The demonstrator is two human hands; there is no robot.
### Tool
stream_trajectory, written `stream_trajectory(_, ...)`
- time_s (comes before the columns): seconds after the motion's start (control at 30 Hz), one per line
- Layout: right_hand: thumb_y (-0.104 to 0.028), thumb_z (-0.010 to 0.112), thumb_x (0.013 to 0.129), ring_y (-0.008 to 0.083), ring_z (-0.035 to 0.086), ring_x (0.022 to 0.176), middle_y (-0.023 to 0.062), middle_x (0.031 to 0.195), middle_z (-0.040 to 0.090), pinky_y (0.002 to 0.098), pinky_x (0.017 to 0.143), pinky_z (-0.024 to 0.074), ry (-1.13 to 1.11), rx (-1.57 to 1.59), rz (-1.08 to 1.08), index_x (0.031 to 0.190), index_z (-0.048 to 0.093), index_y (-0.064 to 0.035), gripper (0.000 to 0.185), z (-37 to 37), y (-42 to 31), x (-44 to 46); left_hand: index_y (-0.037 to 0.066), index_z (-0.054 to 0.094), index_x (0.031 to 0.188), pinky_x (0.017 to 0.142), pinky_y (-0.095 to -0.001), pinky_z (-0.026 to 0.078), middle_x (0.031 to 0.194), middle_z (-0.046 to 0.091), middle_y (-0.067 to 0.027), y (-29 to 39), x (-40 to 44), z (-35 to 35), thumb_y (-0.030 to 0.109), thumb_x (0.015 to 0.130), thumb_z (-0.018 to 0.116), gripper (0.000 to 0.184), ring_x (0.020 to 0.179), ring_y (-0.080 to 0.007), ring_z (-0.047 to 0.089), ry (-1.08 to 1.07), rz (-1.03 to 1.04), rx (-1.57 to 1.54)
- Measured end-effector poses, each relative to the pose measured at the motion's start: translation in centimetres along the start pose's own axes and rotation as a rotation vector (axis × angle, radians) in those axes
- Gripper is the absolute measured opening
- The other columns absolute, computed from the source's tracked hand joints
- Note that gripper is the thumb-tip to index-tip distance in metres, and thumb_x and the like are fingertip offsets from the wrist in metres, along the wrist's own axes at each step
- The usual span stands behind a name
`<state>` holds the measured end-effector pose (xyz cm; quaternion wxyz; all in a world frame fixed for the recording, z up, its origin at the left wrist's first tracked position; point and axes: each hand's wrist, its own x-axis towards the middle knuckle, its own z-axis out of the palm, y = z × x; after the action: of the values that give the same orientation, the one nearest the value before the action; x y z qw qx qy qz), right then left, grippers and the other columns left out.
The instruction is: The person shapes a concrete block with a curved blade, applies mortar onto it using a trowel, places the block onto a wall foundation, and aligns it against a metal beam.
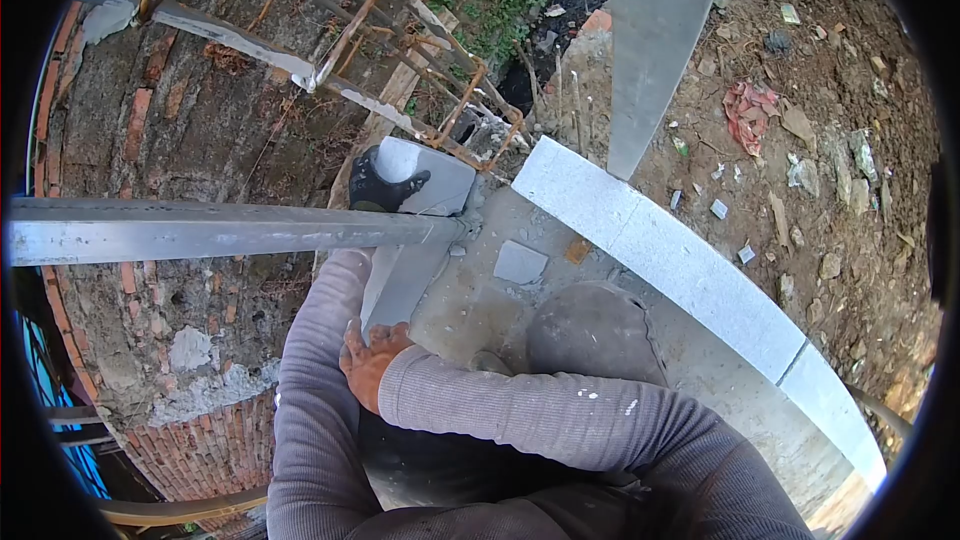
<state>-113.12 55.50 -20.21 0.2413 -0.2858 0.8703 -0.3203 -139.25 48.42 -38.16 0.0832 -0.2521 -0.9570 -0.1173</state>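
My left hand [384,187], in a dark glove, grips a light grey block [440,185] at its left side. The thumb lies over the block's face, and the other fingers are largely hidden. A square metal post [220,228] crosses above my left wrist. Below it lies another stretch of grey block [412,280]; whether it is the same piece I cannot tell. My bare right hand [375,362] rests at the lower end of that stretch, fingers slightly bent and apart, my right forearm crossing in front of me.
A rusty rebar cage [380,30] juts in at the top, beside a brick wall [130,360]. A curved row of pale blocks [650,240] runs along the right. Near it stands a broad metal post [655,50]. A block scrap [520,262] lies on the concrete; rubble covers the soil [800,140].
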Motion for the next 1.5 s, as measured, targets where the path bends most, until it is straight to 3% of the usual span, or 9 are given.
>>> stream_trajectory(0.3, -0.016, 0.049, 0.102, 0.0408, 0.042, 0.140, 0.0246, 0.162, 0.023, 0.0570, 0.111, 0.0380, -0.020, 0.032, 0.024, 0.152, 0.038, -0.0034, 0.052, -0.5, 0.4, 0.2, 0.004, 0.075, 0.105, 0.079, -0.0360, 0.055, 0.096, 0.076, -0.0104, -3.1, 3.1, -3.3, 0.046, 0.074, 0.085, 0.053, 0.086, -0.0186, 0.070, -0.186, -0.342, -0.395)
stream_trajectory(0.53, -0.014, 0.045, 0.103, 0.0418, 0.036, 0.144, 0.0242, 0.163, 0.020, 0.0575, 0.115, 0.0333, -0.078, 0.061, 0.049, 0.154, 0.034, -0.0043, 0.053, -0.6, 1.3, 0.9, 0.003, 0.073, 0.113, 0.086, -0.0416, 0.055, 0.102, 0.075, -0.0156, -4.0, 3.8, -5.8, 0.052, 0.066, 0.088, 0.070, 0.090, -0.0260, 0.072, -0.146, -0.406, -0.372)
stream_trajectory(0.67, -0.012, 0.048, 0.101, 0.0414, 0.034, 0.145, 0.0241, 0.164, 0.017, 0.0552, 0.116, 0.0334, -0.122, 0.049, 0.049, 0.156, 0.030, -0.0059, 0.058, -0.8, 2.3, 1.7, 0.000, 0.068, 0.120, 0.087, -0.0410, 0.054, 0.106, 0.075, -0.0148, -4.7, 3.7, -11.1, 0.049, 0.068, 0.088, 0.074, 0.093, -0.0265, 0.071, 0.093, -0.160, -0.242)
stream_trajectory(0.77, -0.020, 0.063, 0.094, 0.0415, 0.034, 0.146, 0.0251, 0.165, 0.014, 0.0523, 0.117, 0.0329, -0.200, -0.028, 0.054, 0.158, 0.024, -0.0075, 0.075, -1.0, 3.1, 2.8, 0.008, 0.062, 0.134, 0.096, -0.0385, 0.053, 0.126, 0.069, -0.0107, -10.4, 4.3, -17.5, 0.042, 0.083, 0.079, 0.064, 0.111, -0.0251, 0.066, -0.230, -0.653, -0.763)
stream_trajectory(0.9, -0.029, 0.066, 0.092, 0.0436, 0.035, 0.144, 0.0286, 0.161, 0.023, 0.0476, 0.118, 0.0329, -0.287, -0.111, -0.025, 0.156, 0.025, -0.0023, 0.080, 0.7, 4.6, 4.8, 0.008, 0.060, 0.136, 0.097, -0.0404, 0.053, 0.129, 0.066, -0.0112, -10.9, -3.7, -21.8, 0.044, 0.085, 0.076, 0.065, 0.114, -0.0260, 0.065, 0.024, -0.885, -1.708)
stream_trajectory(1.03, -0.043, 0.070, 0.088, 0.0467, 0.037, 0.142, 0.0325, 0.151, 0.039, 0.0434, 0.117, 0.0349, -0.364, -0.175, -0.119, 0.151, 0.029, 0.0063, 0.090, 5.0, 8.6, 8.4, 0.008, 0.058, 0.138, 0.098, -0.0422, 0.053, 0.133, 0.064, -0.0116, -7.5, -11.2, -26.0, 0.047, 0.087, 0.072, 0.066, 0.116, -0.0268, 0.064, 0.235, -0.873, -2.092)
stream_trajectory(1.27, -0.039, 0.075, 0.085, 0.0420, 0.060, 0.120, 0.0279, 0.130, 0.060, 0.0433, 0.103, 0.0486, -0.224, 0.164, -0.014, 0.143, 0.047, -0.0033, 0.073, 11.5, 12.4, 11.8, 0.011, 0.053, 0.144, 0.102, -0.0494, 0.051, 0.141, 0.058, -0.0125, -3.0, -25.2, -33.5, 0.053, 0.091, 0.060, 0.068, 0.123, -0.0313, 0.060, 0.554, -0.868, -2.299)
stream_trajectory(1.33, -0.026, 0.073, 0.091, 0.0398, 0.067, 0.106, 0.0227, 0.122, 0.065, 0.0452, 0.090, 0.0565, -0.352, 0.885, 0.421, 0.132, 0.054, -0.0003, 0.052, 12.0, 11.0, 11.8, 0.012, 0.054, 0.142, 0.101, -0.0521, 0.051, 0.138, 0.060, -0.0118, -1.8, -30.2, -33.9, 0.054, 0.090, 0.058, 0.067, 0.122, -0.0324, 0.060, 0.690, -0.867, -2.310)
stream_trajectory(1.5, -0.022, 0.065, 0.096, 0.0401, 0.070, 0.094, 0.0226, 0.117, 0.065, 0.0492, 0.080, 0.0605, -0.385, 1.070, 0.593, 0.129, 0.053, -0.0016, 0.040, 16.5, 12.4, 13.9, 0.011, 0.055, 0.138, 0.100, -0.0501, 0.051, 0.133, 0.062, -0.0103, 6.6, -42.1, -39.4, 0.048, 0.091, 0.061, 0.060, 0.120, -0.0299, 0.061, 0.909, -0.904, -2.280)
